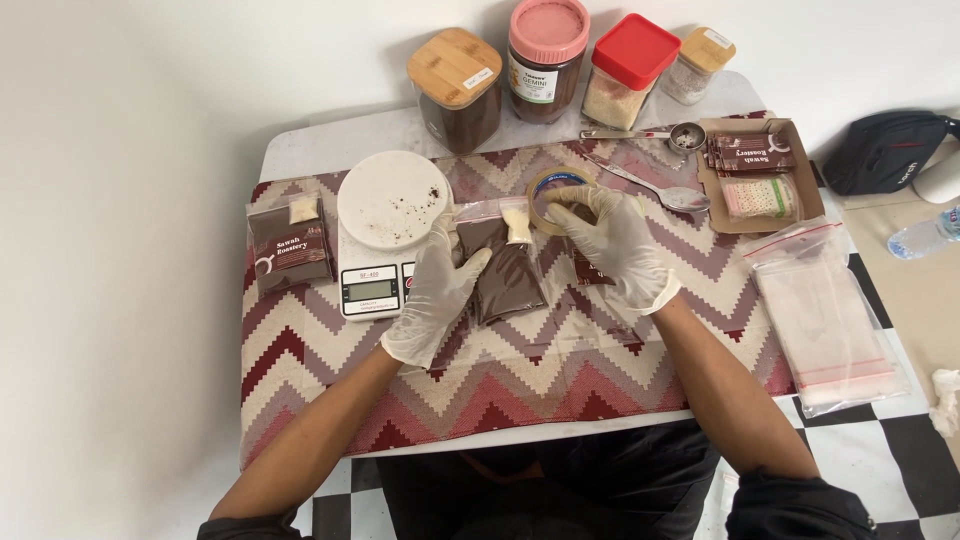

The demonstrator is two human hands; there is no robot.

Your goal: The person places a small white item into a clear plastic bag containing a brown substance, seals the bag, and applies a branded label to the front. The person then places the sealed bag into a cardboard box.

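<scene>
Both my hands wear white gloves. My left hand [436, 290] rests on a clear plastic bag [503, 272] filled with brown powder, which also holds a small packet of white powder [517, 224] at its top. My right hand [618, 243] grips a roll of clear tape [552, 196] just right of the bag's top, fingers curled over the roll. The bag lies on a zigzag-patterned cloth [520, 370] in red, brown and cream.
A digital kitchen scale [385, 225] with a white round plate stands left of the bag, a finished brown packet [290, 243] beyond it. Jars [455, 88] line the table's back. A metal spoon [655, 187], a cardboard tray [812, 190] of labels and a stack of clear bags [825, 325] lie right.
</scene>
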